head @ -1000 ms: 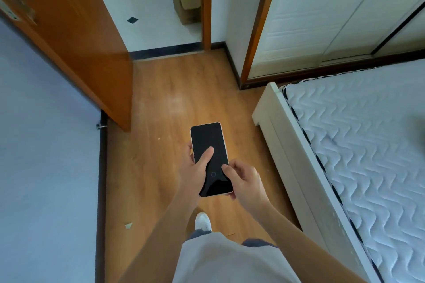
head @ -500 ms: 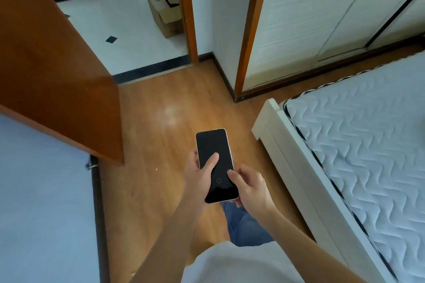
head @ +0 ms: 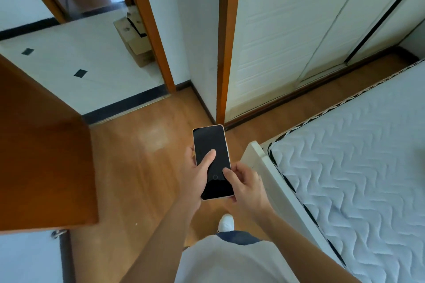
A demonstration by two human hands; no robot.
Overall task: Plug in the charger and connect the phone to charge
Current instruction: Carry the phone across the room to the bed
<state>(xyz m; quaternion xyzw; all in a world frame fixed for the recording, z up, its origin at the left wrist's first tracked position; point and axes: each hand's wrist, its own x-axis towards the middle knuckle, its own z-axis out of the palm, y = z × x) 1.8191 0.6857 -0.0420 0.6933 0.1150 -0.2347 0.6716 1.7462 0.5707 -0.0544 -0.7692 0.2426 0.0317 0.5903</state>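
So the biggest thing in view is one bed [head: 368,179] on the right, bare quilted mattress in a white frame. Left side is one open wooden door [head: 43,156], and past the doorway there's tiled floor with a single cardboard box [head: 135,39] sitting by the frame. Behind the bed, a white sliding wardrobe [head: 287,30], two panels showing. Wood floor [head: 142,167] underneath it all.

One phone [head: 212,156], dark screen, pale case, held out over the floor just left of the bed's corner. Left hand [head: 197,179] is wrapped around its left edge, thumb lying on the glass. Right hand [head: 247,187] grips the lower right corner, thumb on the screen too. One white shoe [head: 226,223] below.
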